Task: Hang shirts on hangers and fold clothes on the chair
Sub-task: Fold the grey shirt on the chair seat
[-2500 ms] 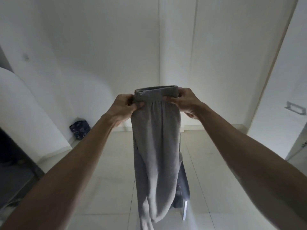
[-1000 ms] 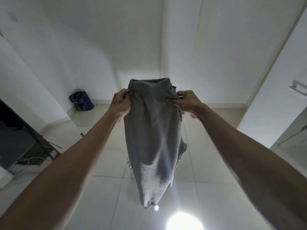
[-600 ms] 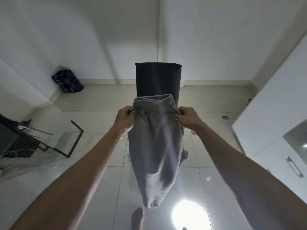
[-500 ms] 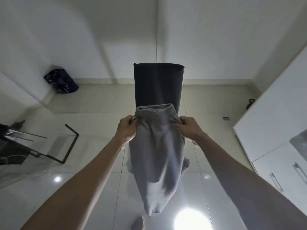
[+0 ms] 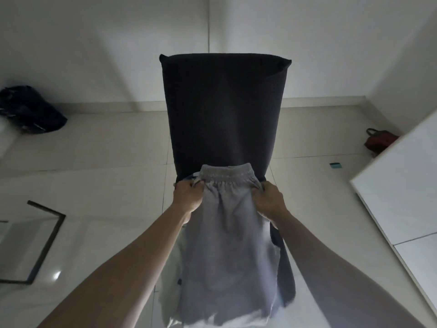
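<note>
Chair point(image 5: 224, 110) with dark backrest stands on pale tiles; grey sweatpants point(image 5: 227, 245) lie on its seat, in front of the backrest. Left hand point(image 5: 188, 196) and right hand point(image 5: 268, 201) pinch the waistband sides with curled fingers

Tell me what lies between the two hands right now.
In the head view, the elastic waistband of the grey pants spans the gap: the left hand pinches one end, the right hand the other, before the dark chair back.

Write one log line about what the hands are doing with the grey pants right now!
left hand: grips waistband | right hand: grips waistband | grey pants: hanging, before dark chair back
</note>
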A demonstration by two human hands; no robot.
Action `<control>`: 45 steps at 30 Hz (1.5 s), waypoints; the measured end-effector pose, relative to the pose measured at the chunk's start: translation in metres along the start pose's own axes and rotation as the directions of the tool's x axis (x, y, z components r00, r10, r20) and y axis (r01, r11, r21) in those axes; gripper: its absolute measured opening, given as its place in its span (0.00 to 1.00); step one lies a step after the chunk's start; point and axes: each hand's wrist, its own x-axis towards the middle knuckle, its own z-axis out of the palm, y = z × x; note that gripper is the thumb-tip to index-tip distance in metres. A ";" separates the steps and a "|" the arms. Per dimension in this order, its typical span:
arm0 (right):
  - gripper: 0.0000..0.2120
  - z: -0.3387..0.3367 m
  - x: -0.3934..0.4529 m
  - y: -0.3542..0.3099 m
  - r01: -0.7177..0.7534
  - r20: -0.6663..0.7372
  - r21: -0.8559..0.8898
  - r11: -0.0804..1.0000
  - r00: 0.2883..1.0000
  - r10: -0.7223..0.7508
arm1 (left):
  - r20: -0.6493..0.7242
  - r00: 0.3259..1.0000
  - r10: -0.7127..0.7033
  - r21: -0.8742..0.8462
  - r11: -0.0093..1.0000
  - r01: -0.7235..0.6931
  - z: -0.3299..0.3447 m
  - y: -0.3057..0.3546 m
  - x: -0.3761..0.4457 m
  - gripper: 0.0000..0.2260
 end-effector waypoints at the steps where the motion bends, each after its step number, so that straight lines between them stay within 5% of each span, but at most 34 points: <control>1: 0.11 0.009 0.013 0.006 -0.008 -0.012 -0.003 1.000 1.000 0.008 | -0.001 1.000 -0.010 -0.004 1.000 0.010 0.006 -0.005 0.015 0.11; 11: 0.09 0.087 0.110 0.055 -0.055 -0.125 -0.008 0.998 0.991 0.054 | -0.047 0.998 -0.039 0.064 0.997 0.042 0.049 -0.069 0.127 0.15; 17: 0.19 0.099 0.104 0.075 -0.019 -0.102 -0.034 0.999 0.995 0.016 | -0.035 0.998 -0.060 0.149 0.987 0.064 0.052 -0.097 0.118 0.40; 23: 0.26 0.084 0.030 0.104 0.011 -0.180 -0.065 0.998 0.983 -0.023 | -0.129 0.991 0.040 0.150 0.988 -0.020 0.037 -0.136 0.032 0.32; 30: 0.12 0.087 -0.103 0.168 -0.005 -0.287 -0.004 1.000 0.958 0.003 | -0.235 0.964 0.124 0.349 0.936 -0.035 0.033 -0.223 -0.099 0.19; 37: 0.08 0.137 -0.169 0.272 -0.193 -0.061 0.135 0.972 0.977 0.202 | -0.308 0.928 -0.212 0.097 0.963 0.252 0.072 -0.336 -0.172 0.24; 41: 0.18 0.167 -0.171 0.309 -0.181 -0.131 0.240 0.954 0.967 0.217 | -0.274 0.938 -0.212 -0.014 0.976 0.217 0.088 -0.371 -0.166 0.28; 45: 0.24 0.190 -0.175 0.338 -0.200 -0.051 0.371 0.907 0.971 0.235 | -0.196 0.962 -0.192 -0.123 0.978 0.170 0.095 -0.396 -0.155 0.37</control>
